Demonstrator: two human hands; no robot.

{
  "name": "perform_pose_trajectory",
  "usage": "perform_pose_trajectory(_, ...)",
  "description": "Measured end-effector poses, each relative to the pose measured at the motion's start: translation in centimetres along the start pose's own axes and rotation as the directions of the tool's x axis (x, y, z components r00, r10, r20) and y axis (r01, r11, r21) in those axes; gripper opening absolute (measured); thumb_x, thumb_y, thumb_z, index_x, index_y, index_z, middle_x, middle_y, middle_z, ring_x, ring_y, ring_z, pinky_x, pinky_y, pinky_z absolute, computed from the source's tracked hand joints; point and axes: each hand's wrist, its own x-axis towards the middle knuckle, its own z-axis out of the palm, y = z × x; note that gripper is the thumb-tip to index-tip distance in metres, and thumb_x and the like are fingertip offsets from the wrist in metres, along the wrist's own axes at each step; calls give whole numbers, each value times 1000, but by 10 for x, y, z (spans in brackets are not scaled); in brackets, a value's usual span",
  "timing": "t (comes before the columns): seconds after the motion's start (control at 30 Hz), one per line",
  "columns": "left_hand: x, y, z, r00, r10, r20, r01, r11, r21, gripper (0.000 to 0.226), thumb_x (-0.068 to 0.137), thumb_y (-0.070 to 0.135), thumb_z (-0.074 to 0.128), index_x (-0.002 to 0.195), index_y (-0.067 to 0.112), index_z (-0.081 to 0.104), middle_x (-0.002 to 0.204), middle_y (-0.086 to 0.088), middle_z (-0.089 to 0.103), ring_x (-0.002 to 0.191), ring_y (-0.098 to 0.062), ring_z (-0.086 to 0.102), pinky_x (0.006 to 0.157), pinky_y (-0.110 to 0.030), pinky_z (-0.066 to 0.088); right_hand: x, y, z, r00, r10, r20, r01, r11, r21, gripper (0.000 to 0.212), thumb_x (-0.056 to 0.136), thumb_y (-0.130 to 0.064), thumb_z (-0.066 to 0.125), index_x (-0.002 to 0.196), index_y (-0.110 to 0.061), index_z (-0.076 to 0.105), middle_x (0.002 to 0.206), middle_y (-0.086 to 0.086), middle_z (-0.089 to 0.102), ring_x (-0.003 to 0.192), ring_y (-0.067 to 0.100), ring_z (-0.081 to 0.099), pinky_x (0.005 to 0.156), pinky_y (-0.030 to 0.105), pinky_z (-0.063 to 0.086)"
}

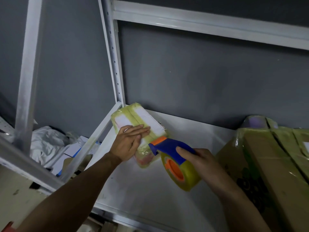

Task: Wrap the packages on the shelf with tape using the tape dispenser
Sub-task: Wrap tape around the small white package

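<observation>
A small white package (pixel 133 121) banded with yellowish tape lies on the white shelf (pixel 150 190), near its back left corner. My left hand (pixel 130 141) rests flat on top of it, fingers straight. My right hand (pixel 202 163) grips the blue handle of the tape dispenser (pixel 173 158), which carries a yellow roll on an orange hub. The dispenser's orange front edge touches the package's near right side.
A large cardboard box (pixel 270 164) wrapped in yellowish tape stands at the right of the shelf, with a purple-topped item (pixel 257 122) behind it. White shelf posts (pixel 115 64) rise at left. Below left lie white bags (pixel 45 144) and small boxes (pixel 71 151).
</observation>
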Motion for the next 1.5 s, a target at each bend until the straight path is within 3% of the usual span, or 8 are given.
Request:
perform_pose_trajectory(0.27,6,7,-9,996,-38,87,40,999,-19,49,105,39,29,138,27,62,148,16,52,144,-3,38,114,-49,29,-2,17,2,1000,3,-10,-3,1000,7,43,91,-50,74,67,-15,71,62,8,63,60,21,61,68,35,43)
perform_pose_trajectory(0.37,6,17,-16,976,24,218,-33,999,36,57,100,60,36,150,34,46,158,20,38,150,-2,25,122,-48,16,2,21,0,1000,8,-27,-7,999,32,50,86,-56,76,81,-7,76,78,22,73,71,32,71,72,37,49)
perform_pose_trajectory(0.47,-4,24,-13,926,81,368,-157,971,181,94,84,87,41,159,34,25,165,23,16,153,1,6,125,-41,-6,2,26,1,1000,23,3,-23,999,24,63,70,-67,70,86,-6,77,78,19,73,72,27,70,72,37,47)
perform_pose_trajectory(0.67,-6,23,-11,935,49,351,-103,985,136,80,91,60,63,158,33,29,164,22,19,153,2,7,123,-32,-4,8,28,3,990,114,80,-110,992,-56,46,74,-55,68,85,-12,80,79,5,79,75,18,76,71,33,48)
perform_pose_trajectory(0.83,-2,20,-12,925,32,379,-95,984,148,81,91,62,61,159,35,26,164,24,18,152,4,5,123,-33,-3,13,25,17,982,169,87,-155,977,-144,58,85,-68,72,85,-10,77,71,1,76,63,11,73,59,21,49)
perform_pose_trajectory(1.2,9,13,-14,915,43,401,-105,985,135,84,86,77,47,158,38,26,162,27,19,150,8,8,122,-29,-1,-7,39,10,981,160,111,-148,983,-112,48,90,-60,70,71,-16,64,57,-4,62,53,10,60,58,25,42)
perform_pose_trajectory(1.33,11,12,-16,906,46,421,-123,980,157,86,86,82,41,158,40,23,163,28,18,150,8,6,122,-28,-2,-25,52,-2,977,147,152,-140,989,-55,52,82,-69,73,59,-24,61,56,-3,58,53,12,58,60,28,41)
perform_pose_trajectory(1.5,16,13,-20,861,22,508,-120,980,161,91,84,82,48,159,42,16,163,31,9,151,7,-2,122,-28,-6,-34,61,-7,970,172,171,-164,985,-55,61,73,-74,70,78,-14,69,67,3,69,65,20,67,69,33,46)
